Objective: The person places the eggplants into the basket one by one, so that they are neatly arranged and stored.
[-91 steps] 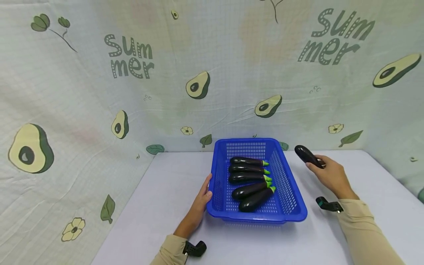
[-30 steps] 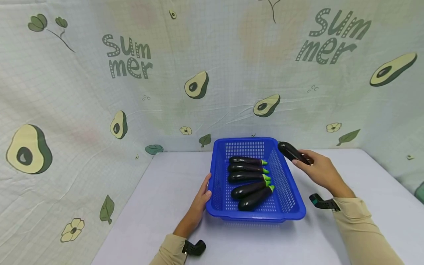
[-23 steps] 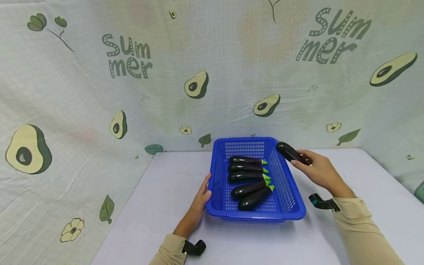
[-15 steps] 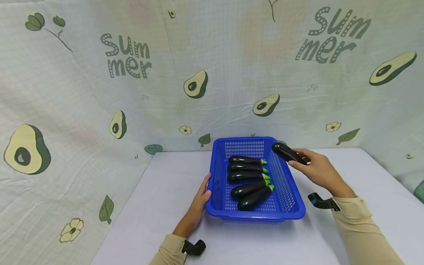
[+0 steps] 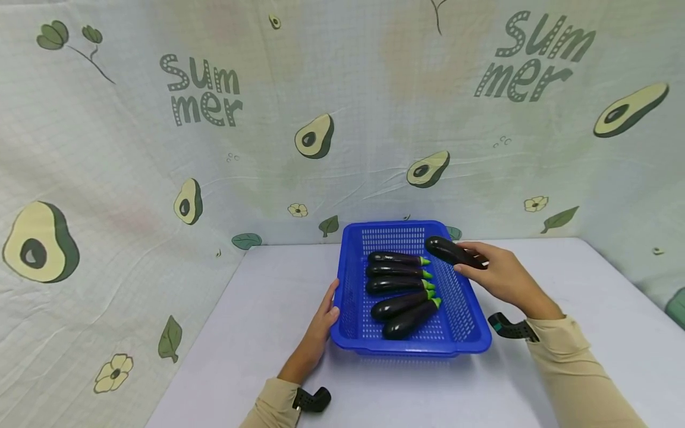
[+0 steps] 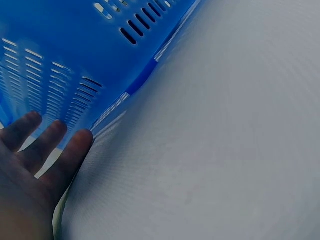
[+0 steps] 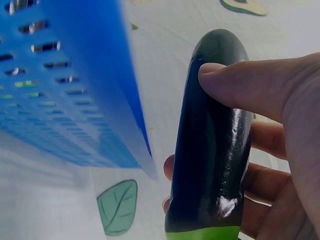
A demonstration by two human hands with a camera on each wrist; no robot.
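Observation:
My right hand (image 5: pixel 505 276) grips a dark, glossy eggplant (image 5: pixel 448 249) above the basket's right rim, its blunt end reaching over the inside. The right wrist view shows the thumb along one side of this eggplant (image 7: pixel 210 150) and fingers round the other, with the green cap at the lower end. Inside the blue plastic basket (image 5: pixel 396 346), several other eggplants (image 5: pixel 396 286) lie side by side, green stems to the right. My left hand (image 5: pixel 316 330) rests against the basket's left side; its fingers (image 6: pixel 70 155) look extended along the slotted outer wall in the left wrist view.
The basket stands on a table with a white cover (image 5: pixel 289 279). Behind hangs a pale cloth (image 5: pixel 369 113) printed with avocados, leaves and lettering. Black wrist devices (image 5: pixel 313 399) are strapped over both beige sleeves.
My right hand has carried the eggplant leftward, from beside the basket to over its right rim. The left hand has kept its place at the basket, and the other eggplants lie as before.

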